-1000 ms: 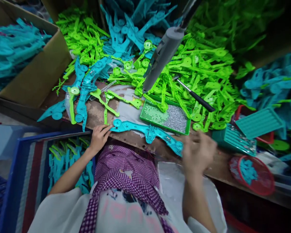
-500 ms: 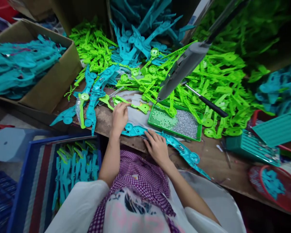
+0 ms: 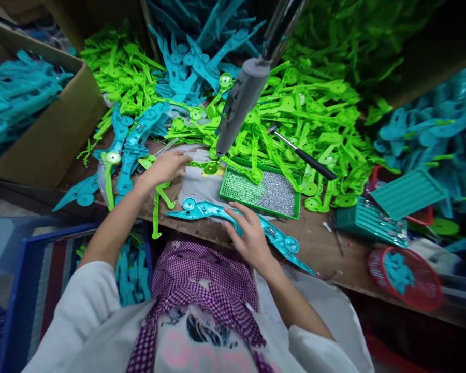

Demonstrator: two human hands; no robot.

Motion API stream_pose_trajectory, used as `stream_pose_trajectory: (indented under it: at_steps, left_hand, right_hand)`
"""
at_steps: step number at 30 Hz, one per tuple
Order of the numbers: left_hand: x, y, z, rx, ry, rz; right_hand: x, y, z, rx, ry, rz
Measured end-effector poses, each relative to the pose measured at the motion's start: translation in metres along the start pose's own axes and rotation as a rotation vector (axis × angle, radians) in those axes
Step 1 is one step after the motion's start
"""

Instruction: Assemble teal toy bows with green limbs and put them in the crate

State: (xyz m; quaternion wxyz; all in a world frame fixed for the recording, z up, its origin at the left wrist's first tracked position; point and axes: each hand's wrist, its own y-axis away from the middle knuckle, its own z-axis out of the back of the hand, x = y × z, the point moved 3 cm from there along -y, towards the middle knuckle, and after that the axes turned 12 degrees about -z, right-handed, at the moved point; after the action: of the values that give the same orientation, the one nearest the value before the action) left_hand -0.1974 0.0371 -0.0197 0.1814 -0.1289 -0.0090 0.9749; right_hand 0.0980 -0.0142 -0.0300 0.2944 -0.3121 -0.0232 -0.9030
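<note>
My left hand (image 3: 166,168) reaches across the bench with its fingers stretched out, tips beside the end of a bright green plastic arm piece (image 3: 210,167) lying on a pale cloth. My right hand (image 3: 250,235) is on a long blue plastic part (image 3: 202,209) near the bench's front edge, fingers over it and thumb at its near side. Slim green pieces (image 3: 155,217) lie below my left wrist. A grey power screwdriver (image 3: 243,101) hangs over the cloth. Beside it, a green tray (image 3: 222,194) holds small metal screws.
Heaped green parts (image 3: 314,124) cover the back of the bench, with a black-handled hammer (image 3: 314,165) on them. Blue parts (image 3: 130,142) lie at left, near a cardboard box (image 3: 70,116). At right are a teal basket (image 3: 367,223) and a red basket (image 3: 423,290).
The view has shifted rightward. My left hand has moved left, uncovering the left end of the blue part and green pieces near my wrist. My right hand stays on the blue part.
</note>
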Motion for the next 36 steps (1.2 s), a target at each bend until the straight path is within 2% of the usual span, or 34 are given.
stream_pose_trajectory:
  at_steps: [5, 9, 12, 17, 21, 24, 26, 28, 31, 33, 36]
  left_hand:
    - [0.015, -0.004, -0.003, -0.018, 0.081, -0.024]
    - [0.028, -0.001, -0.010, 0.043, 0.170, 0.006]
    - [0.035, 0.003, -0.009, 0.094, 0.312, 0.061]
    - [0.028, 0.010, -0.002, 0.166, 0.497, 0.074]
    - [0.013, 0.016, 0.001, 0.165, 0.509, 0.014]
    - [0.001, 0.014, 0.004, 0.150, 0.514, -0.020]
    - [-0.009, 0.011, 0.007, 0.122, 0.516, -0.043]
    - [-0.020, 0.013, 0.011, 0.056, 0.499, -0.065]
    - [-0.037, 0.037, 0.014, -0.209, 0.336, 0.019]
    - [-0.051, 0.071, 0.008, -0.445, 0.179, 0.187]
    - [-0.077, 0.132, -0.021, -0.686, 0.140, 0.453]
  right_hand:
    - [-0.002, -0.027, -0.006, 0.014, -0.070, -0.036]
    - [-0.009, -0.033, -0.009, 0.100, -0.146, -0.101]
    - [-0.011, -0.035, -0.011, 0.180, -0.197, -0.135]
    - [-0.008, -0.034, -0.013, 0.205, -0.194, -0.152]
    - [0.006, -0.040, -0.003, 0.136, -0.252, -0.160]
    - [0.025, -0.062, 0.006, -0.024, -0.297, -0.179]
    - [0.035, -0.079, 0.006, -0.068, -0.254, -0.178]
    - [0.038, -0.088, 0.000, 0.016, -0.184, -0.166]
    - [0.025, -0.085, -0.011, 0.122, -0.120, -0.210]
    - [0.012, -0.080, -0.015, 0.078, -0.099, -0.294]
    - [0.006, -0.081, -0.017, -0.013, -0.029, -0.352]
